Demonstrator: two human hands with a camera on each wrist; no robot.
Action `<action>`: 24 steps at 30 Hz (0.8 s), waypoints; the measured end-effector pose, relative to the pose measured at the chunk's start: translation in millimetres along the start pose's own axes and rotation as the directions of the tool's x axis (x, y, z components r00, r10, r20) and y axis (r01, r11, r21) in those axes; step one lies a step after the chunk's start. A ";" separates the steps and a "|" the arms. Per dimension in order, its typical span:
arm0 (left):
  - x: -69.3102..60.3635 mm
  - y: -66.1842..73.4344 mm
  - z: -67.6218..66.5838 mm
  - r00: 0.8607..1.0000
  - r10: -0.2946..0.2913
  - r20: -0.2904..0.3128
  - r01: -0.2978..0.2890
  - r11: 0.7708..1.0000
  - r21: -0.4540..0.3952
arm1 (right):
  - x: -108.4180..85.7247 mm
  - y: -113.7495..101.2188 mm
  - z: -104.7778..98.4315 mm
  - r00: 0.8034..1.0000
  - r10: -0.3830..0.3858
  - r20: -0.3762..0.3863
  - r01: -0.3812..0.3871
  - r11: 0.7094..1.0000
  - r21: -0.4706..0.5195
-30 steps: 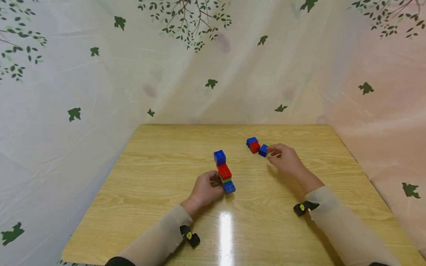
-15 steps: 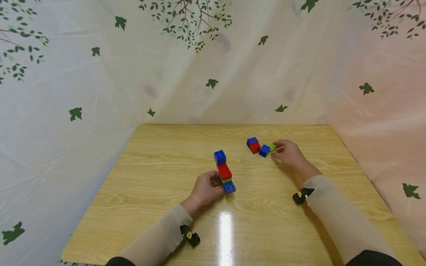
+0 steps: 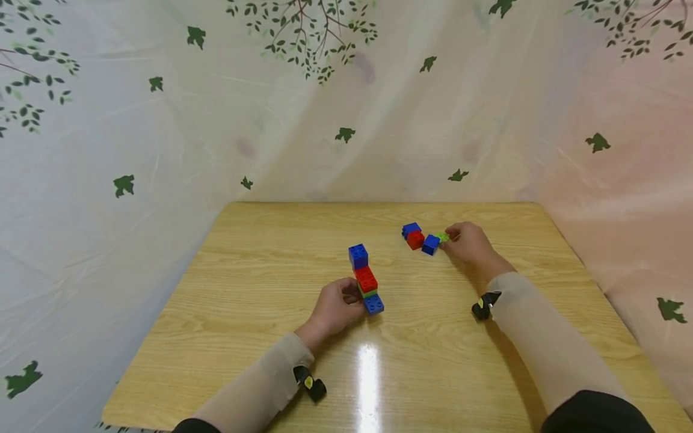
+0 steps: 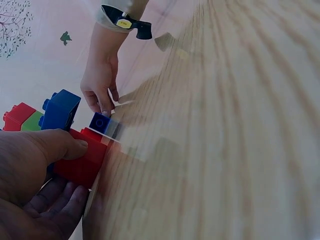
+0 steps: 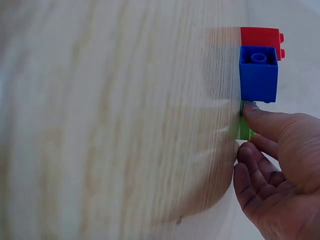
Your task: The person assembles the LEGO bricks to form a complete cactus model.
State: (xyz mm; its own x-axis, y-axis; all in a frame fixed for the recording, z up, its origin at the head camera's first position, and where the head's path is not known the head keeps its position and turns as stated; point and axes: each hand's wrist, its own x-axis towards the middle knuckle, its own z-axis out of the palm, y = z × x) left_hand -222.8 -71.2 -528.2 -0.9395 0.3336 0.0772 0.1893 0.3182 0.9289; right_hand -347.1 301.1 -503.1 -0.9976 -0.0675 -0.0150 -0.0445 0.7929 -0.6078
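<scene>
A stack of building blocks (image 3: 366, 279) in blue, red and green stands on the table, left of the middle. My left hand (image 3: 334, 305) holds its lower part from the left. In the left wrist view the thumb lies on a red block (image 4: 80, 165), with the other fingers below it. Farther back, my right hand (image 3: 470, 242) pinches a flat green block (image 3: 443, 237) at the table surface. The right wrist view has thumb and forefinger about that green block (image 5: 245, 129), partly covering it. Just left of it lies a loose blue block (image 3: 431, 245).
A red block (image 3: 415, 240) and another blue block (image 3: 411, 228) lie close together behind the loose blue one. The wooden table (image 3: 260, 252) reaches back to a pale cloth backdrop (image 3: 303, 150) printed with leaves. Cameras are strapped to both wrists.
My right hand has shifted back, away from the loose blue block's side, and its fingers have come together on the green block. The left hand and the stack have stayed put.
</scene>
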 end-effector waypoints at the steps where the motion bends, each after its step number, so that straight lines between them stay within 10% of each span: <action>1: -0.2 0.0 -0.3 1.000 -0.001 0.000 0.001 1.000 0.001 | 1.0 0.6 0.1 1.000 -0.001 -0.001 0.001 1.000 -0.006; 24: 1.5 -1.9 -2.3 1.000 0.026 0.010 -0.026 1.000 0.002 | 8.3 10.2 -2.0 1.000 -0.011 0.001 0.011 1.000 -0.024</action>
State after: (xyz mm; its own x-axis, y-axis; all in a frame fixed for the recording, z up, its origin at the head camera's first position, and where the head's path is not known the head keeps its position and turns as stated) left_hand -225.3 -73.4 -529.0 -0.9314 0.3507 0.0979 0.2143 0.3107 0.9260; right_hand -356.0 309.8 -507.9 -0.9970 -0.0770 -0.0087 -0.0571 0.8063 -0.5888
